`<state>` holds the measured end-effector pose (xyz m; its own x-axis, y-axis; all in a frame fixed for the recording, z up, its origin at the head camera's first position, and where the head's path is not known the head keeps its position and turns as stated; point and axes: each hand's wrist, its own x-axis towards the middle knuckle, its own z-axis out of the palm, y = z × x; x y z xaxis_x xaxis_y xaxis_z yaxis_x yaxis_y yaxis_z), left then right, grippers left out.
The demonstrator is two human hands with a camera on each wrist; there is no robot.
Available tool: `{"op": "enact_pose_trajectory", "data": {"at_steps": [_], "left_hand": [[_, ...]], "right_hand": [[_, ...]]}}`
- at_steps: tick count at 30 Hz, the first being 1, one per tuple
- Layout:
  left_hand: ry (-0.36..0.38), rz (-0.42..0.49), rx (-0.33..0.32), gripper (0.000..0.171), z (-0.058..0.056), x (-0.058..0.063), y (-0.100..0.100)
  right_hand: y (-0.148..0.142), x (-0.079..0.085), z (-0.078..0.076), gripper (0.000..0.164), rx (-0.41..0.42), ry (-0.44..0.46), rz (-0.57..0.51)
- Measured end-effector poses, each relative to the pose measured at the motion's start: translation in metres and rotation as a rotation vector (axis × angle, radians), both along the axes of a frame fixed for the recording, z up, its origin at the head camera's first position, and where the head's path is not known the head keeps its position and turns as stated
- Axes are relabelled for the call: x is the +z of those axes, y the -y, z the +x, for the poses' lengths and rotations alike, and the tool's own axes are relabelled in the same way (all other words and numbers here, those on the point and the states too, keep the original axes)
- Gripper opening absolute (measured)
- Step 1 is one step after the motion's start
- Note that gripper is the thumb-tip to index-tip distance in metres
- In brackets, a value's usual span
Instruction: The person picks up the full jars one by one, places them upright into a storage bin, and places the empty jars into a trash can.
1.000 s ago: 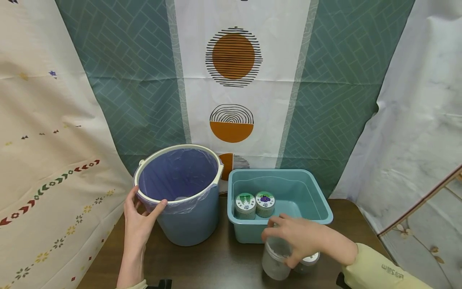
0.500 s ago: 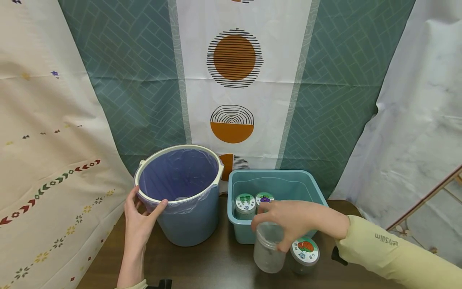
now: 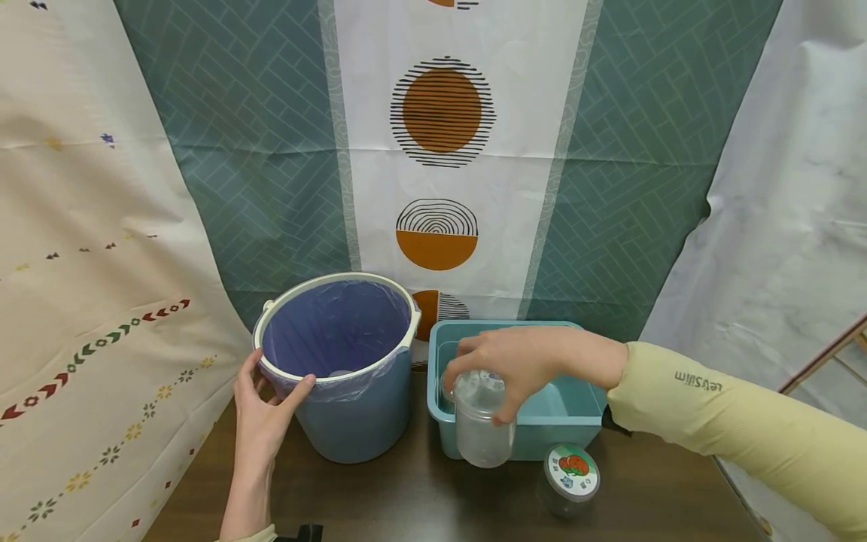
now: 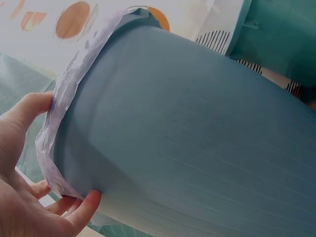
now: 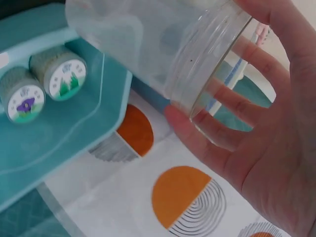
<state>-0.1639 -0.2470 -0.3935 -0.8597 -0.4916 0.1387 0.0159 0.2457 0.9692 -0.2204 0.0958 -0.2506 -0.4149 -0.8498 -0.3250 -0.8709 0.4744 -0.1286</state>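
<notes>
My left hand [image 3: 260, 418] grips the near left rim of a blue trash bin [image 3: 359, 425]. A translucent purple liner bag [image 4: 66, 94] is folded over that rim. My right hand [image 3: 518, 361] holds a clear lidless plastic jar [image 3: 484, 440] by its rim from above, fingers spread round the mouth. The jar is in the air before the front wall of a teal plastic tub [image 3: 555, 440]. Inside the tub stand two jars with printed lids, a green-leaf jar [image 5: 64, 76] and a purple-picture jar [image 5: 24, 101]; the hand partly hides them in the head view.
A jar with a red-and-green lid picture [image 3: 572, 474] stands on the dark wooden table [image 3: 420, 500], in front of the tub. Something pale [image 3: 341, 373] lies inside the bin, mostly hidden. A patterned cloth [image 3: 443, 165] hangs behind.
My right hand has lifted the clear jar and carried it left and away from me, towards the tub. The red-and-green lid has come into full view. My left hand has stayed put.
</notes>
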Motion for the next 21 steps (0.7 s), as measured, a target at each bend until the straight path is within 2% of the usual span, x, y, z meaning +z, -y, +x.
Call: {"op": "enact_pose_trajectory", "data": {"at_steps": [8, 13, 21], "left_hand": [[-0.001, -0.002, -0.003, 0.101, -0.001, 0.000, -0.002], [0.005, 0.007, 0.004, 0.102, 0.000, -0.001, 0.000], [0.002, 0.011, 0.002, 0.102, 0.000, -0.001, 0.000]], "right_hand": [[0.020, 0.036, -0.012, 0.058, 0.012, 0.039, 0.022], [0.038, 0.051, -0.022, 0.059, 0.050, 0.043, 0.026], [0.066, 0.073, -0.033, 0.060, 0.057, 0.048, 0.059]]}}
